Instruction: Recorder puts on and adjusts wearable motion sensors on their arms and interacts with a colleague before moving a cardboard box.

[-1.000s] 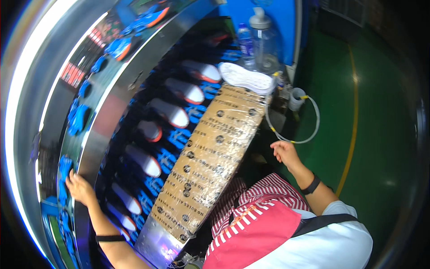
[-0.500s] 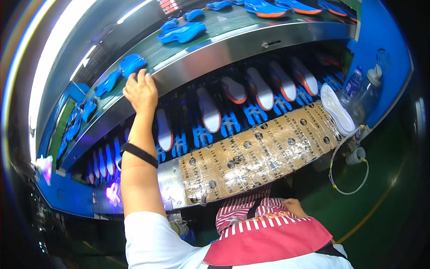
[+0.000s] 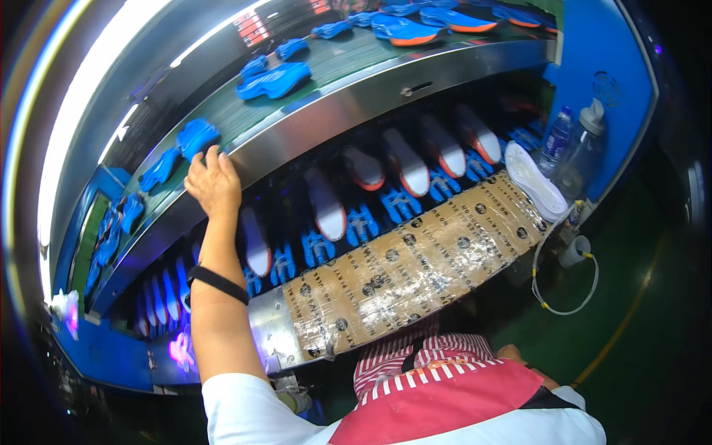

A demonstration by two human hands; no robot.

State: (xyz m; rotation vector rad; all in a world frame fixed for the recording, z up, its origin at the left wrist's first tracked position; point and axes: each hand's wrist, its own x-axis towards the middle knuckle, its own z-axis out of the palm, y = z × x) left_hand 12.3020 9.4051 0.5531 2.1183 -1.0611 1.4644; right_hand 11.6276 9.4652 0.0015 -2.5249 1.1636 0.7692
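My left hand reaches up to the metal rail of the upper belt, with its fingers apart and a black band on the forearm. Just beyond its fingertips lies a blue shoe-shaped piece; whether they touch it I cannot tell. A second blue piece lies to its left on the green belt. Of my right hand only a bit shows beside the red-and-white striped apron, its fingers hidden.
Under the rail, shoe soles with pale tops stand tilted in a row, with blue pieces between them. A ledge covered in printed brown cardboard runs in front. At right are a white sole, a bottle and a clear jug.
The view has shifted, so most things sit further left. My left hand stays by the rail near the same blue piece. My right hand is more hidden behind the apron.
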